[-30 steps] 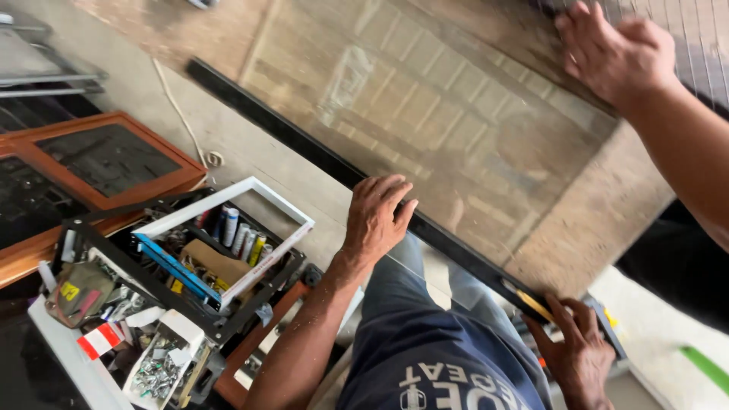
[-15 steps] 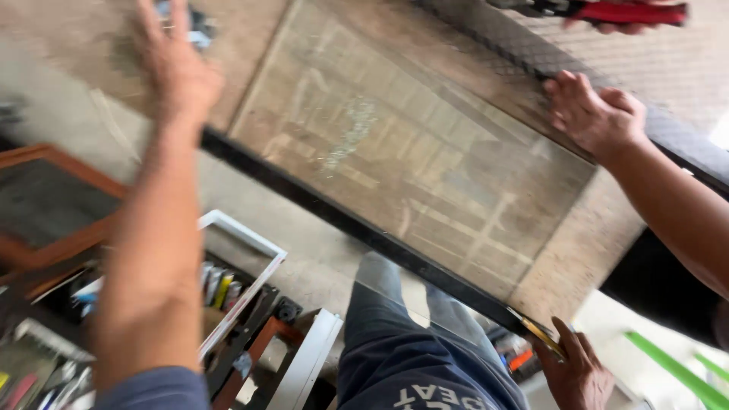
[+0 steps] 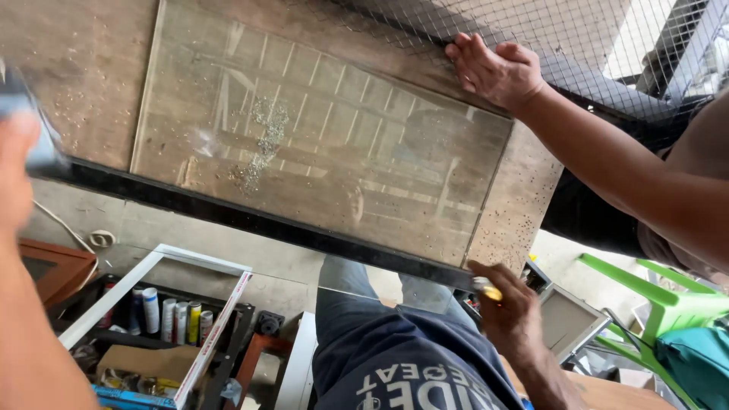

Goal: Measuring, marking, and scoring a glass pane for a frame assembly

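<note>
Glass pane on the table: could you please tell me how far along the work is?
The glass pane lies flat on the table. The right hand grips a yellow-tipped tool at its near edge; another person's hand rests on the far edge. The pane looks whole, uncut.

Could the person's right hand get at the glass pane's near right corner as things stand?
Probably yes: the right hand, pinching a small yellow object, sits at the table's black edge just below the glass pane corner, nothing between.
</note>
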